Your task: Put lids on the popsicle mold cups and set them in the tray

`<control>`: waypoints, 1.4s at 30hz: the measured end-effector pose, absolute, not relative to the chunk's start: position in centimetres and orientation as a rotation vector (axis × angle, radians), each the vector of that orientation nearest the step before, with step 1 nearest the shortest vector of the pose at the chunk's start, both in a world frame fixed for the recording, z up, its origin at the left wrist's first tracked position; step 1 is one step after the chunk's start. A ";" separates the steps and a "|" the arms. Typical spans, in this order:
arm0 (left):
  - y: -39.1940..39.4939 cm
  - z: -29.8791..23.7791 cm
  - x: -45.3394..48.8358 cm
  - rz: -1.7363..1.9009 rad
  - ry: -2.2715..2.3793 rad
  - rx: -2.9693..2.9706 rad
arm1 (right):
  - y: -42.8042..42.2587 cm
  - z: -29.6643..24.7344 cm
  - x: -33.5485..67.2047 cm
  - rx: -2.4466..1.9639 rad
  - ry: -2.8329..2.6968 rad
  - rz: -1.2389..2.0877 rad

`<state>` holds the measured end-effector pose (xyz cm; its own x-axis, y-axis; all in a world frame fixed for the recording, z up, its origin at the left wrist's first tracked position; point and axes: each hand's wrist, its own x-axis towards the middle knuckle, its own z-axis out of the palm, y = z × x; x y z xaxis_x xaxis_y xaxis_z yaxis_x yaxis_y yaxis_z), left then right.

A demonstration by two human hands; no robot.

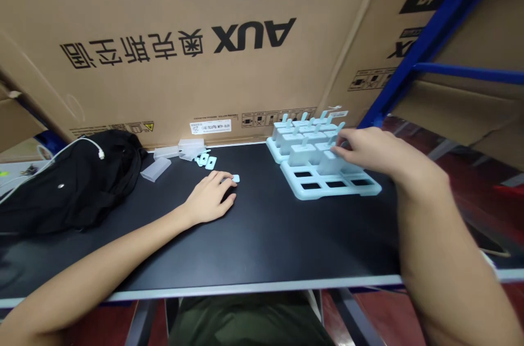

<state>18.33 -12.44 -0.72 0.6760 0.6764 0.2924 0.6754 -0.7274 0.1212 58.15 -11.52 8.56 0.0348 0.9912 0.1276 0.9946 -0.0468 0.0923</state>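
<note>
My left hand (210,198) rests on the black tabletop with its fingers bent over a small light blue popsicle-mold stick (236,178). The square end of that stick shows at my fingertips; the rest is hidden under them. My right hand (358,145) is at the light blue popsicle mold, its thumb and fingers closed at the stick of a mold cup near the right side. The mold tray (305,193) holds several frosted cups (302,155) with sticks upright in them. Open slots show along its front row.
Loose light blue sticks (210,163) lie in a small pile beyond my left hand. Frosted cups (156,169) lie left of them. A black bag (102,182) with a white cable (100,154) sits at the left. A large cardboard box (164,89) stands behind, with a blue metal post (413,57) at the right.
</note>
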 end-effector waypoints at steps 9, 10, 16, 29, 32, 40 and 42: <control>-12.6 -1.1 18.2 0.504 1.165 2.845 | -12.1 9.3 56.7 -2.021 -1.634 -0.717; -12.6 -1.1 18.2 0.508 1.159 2.842 | -12.3 9.4 56.3 -1.921 -1.570 -0.764; -11.1 -0.9 17.2 0.670 1.300 2.909 | -12.4 7.9 51.8 -1.263 -1.884 -0.706; -5.8 -0.5 11.7 0.641 2.113 2.558 | -11.5 -0.4 42.5 -0.880 -2.674 -0.224; -5.7 -0.7 11.7 0.666 2.080 2.526 | -11.1 -0.4 42.7 -0.912 -2.697 -0.215; -5.4 -0.8 11.7 1.075 1.892 2.437 | -10.9 -0.1 43.0 -0.995 -2.667 -0.245; -5.5 -0.7 11.9 1.386 1.721 2.490 | -10.9 -0.4 43.0 -1.040 -2.626 -0.211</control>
<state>11.94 -5.52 -0.67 0.1265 0.6889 0.7137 0.8443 -0.4525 0.2872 42.98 -10.86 -0.42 -0.6891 0.6423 0.3355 0.6876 0.7258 0.0228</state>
